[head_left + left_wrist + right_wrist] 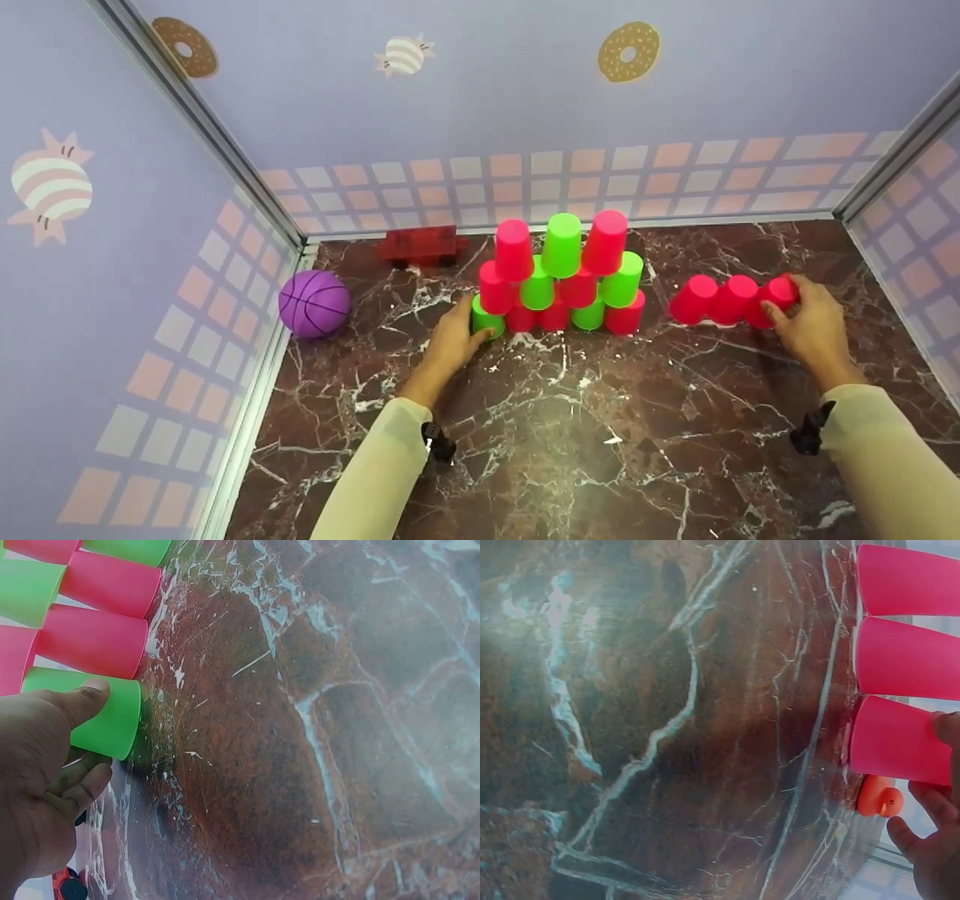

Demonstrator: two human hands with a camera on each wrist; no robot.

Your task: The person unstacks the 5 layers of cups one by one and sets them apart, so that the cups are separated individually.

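left hand (446, 345) grips green cup (489, 316), bottom-left of cup stack (561, 259), centre of head frame. right hand (817, 330) grips rightmost pink cup (778, 294) of three-cup row (735, 300), right of frame. purple ball (313, 304) at left.

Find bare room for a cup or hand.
Widest: the marbled surface in front of the cup stack. Smaller: between purple basketball and left hand; a narrow gap between stack and row of three pink cups. Crowded: stack's left end, where that hand holds a green cup; row's right end, with right hand and rubber duck.
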